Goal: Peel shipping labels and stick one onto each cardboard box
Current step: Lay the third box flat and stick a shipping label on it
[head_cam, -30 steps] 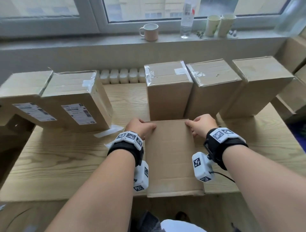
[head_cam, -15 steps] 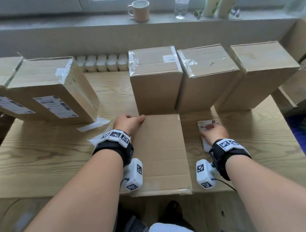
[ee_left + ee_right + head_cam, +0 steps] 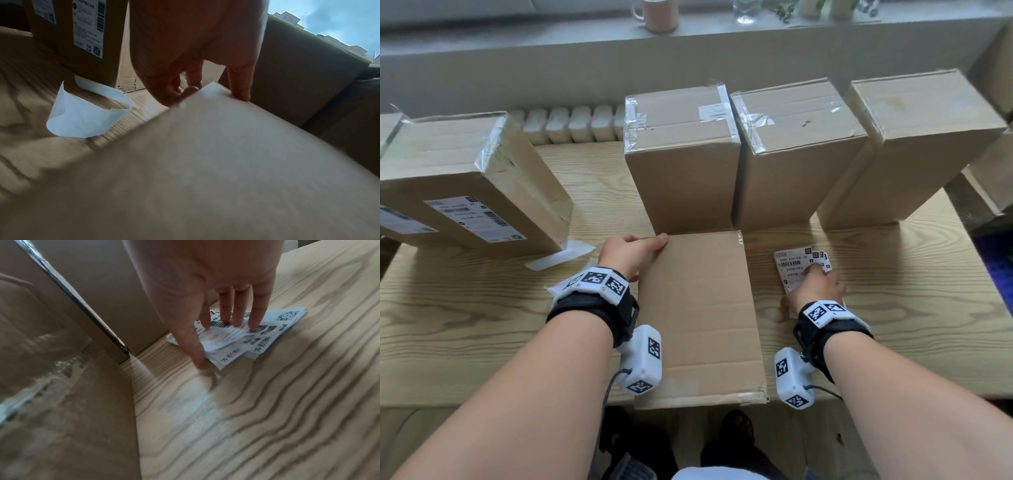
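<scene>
While left hand (image 3: 631, 251) grips the flat box (image 3: 702, 318) corner, right hand (image 3: 815, 291) apparently presses straight fingers on labels (image 3: 792, 265).

The table (image 3: 482, 325) is pale wood with bold dark grain, matt; the flat box (image 3: 702, 308) is plain brown cardboard, dull and faintly creased; the upright boxes (image 3: 681, 178) carry glossy clear tape along their edges; the labels (image 3: 242, 337) are thin white printed paper; a curled backing strip (image 3: 82, 120) looks smooth, slightly shiny.
</scene>
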